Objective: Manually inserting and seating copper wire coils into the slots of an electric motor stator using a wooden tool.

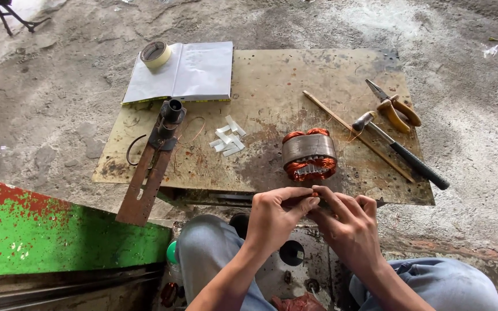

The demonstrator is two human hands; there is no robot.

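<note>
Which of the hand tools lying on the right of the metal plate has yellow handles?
The pliers with yellow handles, at the far right edge; the hammer beside them has a black handle.

One view only, from a camera on the person's head, looking steeply down and forward over their own knees. It sits close above the near edge of the worktop (272,75), a rusty metal plate lying low on the concrete floor (462,103). The whole plate fits in view, its far edge toward the top, floor around all sides.
</note>
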